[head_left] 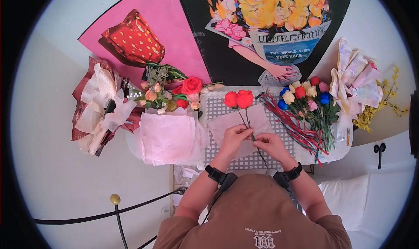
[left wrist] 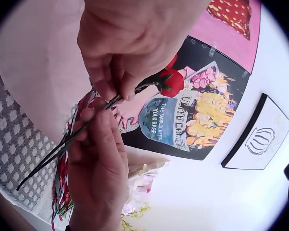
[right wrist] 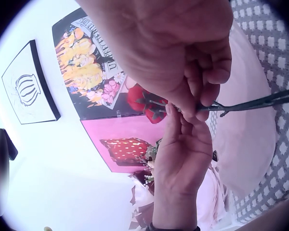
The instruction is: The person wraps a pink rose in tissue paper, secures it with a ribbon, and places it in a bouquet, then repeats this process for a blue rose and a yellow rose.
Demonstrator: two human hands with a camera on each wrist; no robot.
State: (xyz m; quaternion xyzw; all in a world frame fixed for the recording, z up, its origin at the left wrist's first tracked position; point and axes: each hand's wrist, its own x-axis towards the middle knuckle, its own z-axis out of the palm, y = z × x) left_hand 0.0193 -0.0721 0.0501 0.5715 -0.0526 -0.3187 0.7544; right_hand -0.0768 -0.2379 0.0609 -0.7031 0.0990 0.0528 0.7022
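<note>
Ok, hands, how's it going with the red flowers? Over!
Left hand and right hand pinching stems. Two red flowers side by side. Pink paper underneath, nothing blocking.

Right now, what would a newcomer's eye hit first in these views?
Probably the black painting of yellow blooms behind the table, with a bold pink painting to its left. Next, the two red roses at centre, their stems held by the left hand and right hand. On the right, mixed flowers lie beside long red ribbons.
</note>
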